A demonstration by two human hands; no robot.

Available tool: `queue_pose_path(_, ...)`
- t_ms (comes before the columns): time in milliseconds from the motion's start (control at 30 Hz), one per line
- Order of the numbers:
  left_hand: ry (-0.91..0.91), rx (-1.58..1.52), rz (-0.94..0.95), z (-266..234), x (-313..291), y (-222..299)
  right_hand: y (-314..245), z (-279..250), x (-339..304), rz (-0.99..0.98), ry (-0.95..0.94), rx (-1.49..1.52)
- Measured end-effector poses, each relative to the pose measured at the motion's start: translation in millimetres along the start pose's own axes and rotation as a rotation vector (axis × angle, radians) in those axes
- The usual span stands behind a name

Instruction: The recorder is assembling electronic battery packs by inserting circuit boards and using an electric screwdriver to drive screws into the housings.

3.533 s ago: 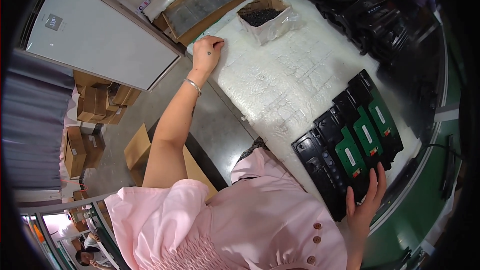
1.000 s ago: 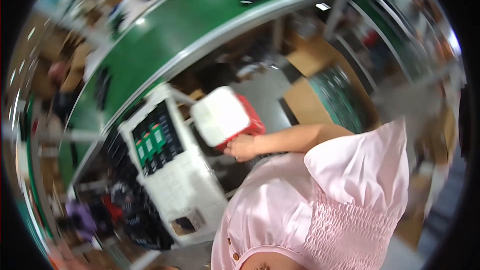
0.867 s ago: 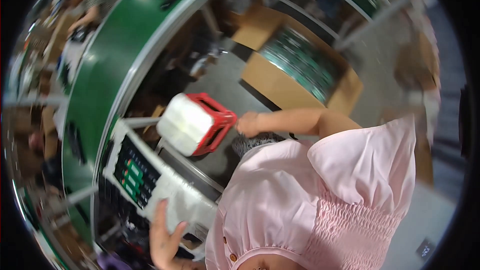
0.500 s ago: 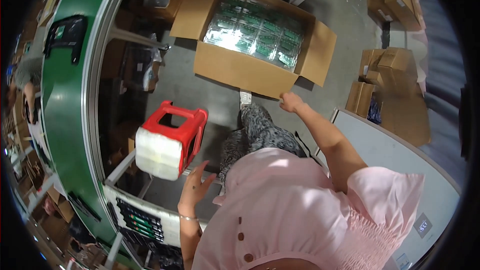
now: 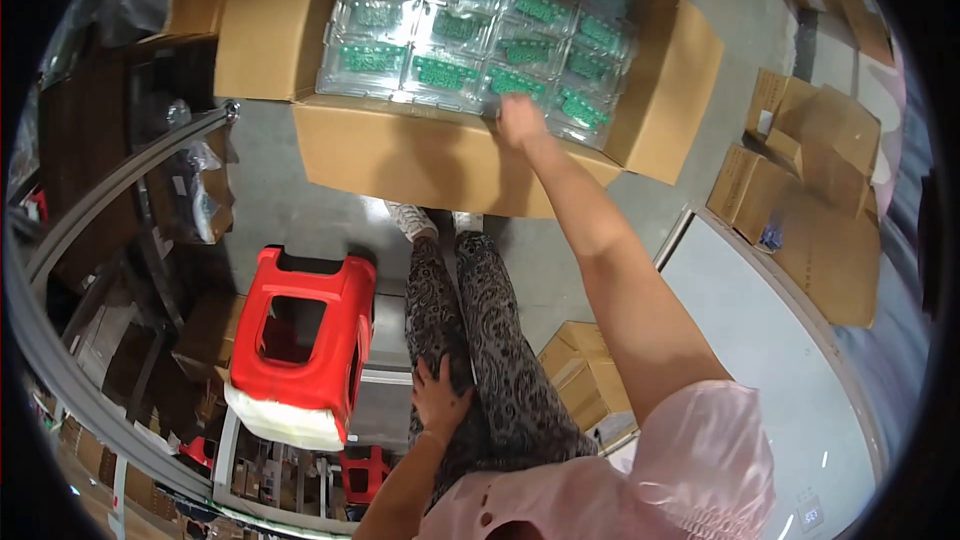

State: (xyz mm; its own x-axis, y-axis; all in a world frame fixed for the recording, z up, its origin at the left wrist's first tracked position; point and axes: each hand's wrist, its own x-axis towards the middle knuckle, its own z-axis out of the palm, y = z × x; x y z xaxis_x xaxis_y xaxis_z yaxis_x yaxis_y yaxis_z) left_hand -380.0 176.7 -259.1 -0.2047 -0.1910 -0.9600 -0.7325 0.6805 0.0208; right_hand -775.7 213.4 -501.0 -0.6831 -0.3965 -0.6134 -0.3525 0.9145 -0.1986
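Observation:
A large open cardboard box [image 5: 430,165] stands on the floor in front of my feet. Inside it lie clear plastic trays [image 5: 440,95] with green circuit boards in their compartments. My right hand [image 5: 522,122] reaches over the near wall to the front edge of the trays. Its fingers are curled, and anything in them is hidden. My left hand [image 5: 440,400] rests open on my patterned trouser leg, holding nothing. To its left stands a red plastic stool [image 5: 340,285] with a pale padded top.
A white-topped table [image 5: 780,340] is close on the right, with several cardboard boxes [image 5: 735,180] beyond it. Another carton [image 5: 590,380] sits below my right arm. A metal frame [image 5: 130,185] with shelves runs along the left. A second red stool [image 5: 362,475] shows lower down.
The view has moved closer to the box and tilted. My right hand has gone from outside the box to the trays. My left hand has come down from beside the stool onto my leg.

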Motion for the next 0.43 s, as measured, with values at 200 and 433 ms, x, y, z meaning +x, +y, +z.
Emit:
queue_pose_path(200, -0.04, -0.136, 0.012, -21.4, 18.3, -22.0, 9.4, 38.1, 117.3, 0.001, 0.321, -0.361)
queue_pose_path(433, 0.008, -0.152, 0.016, -28.8, 24.1, -22.4, 23.2, -2.1, 109.0, -0.249, 0.248, -0.349)
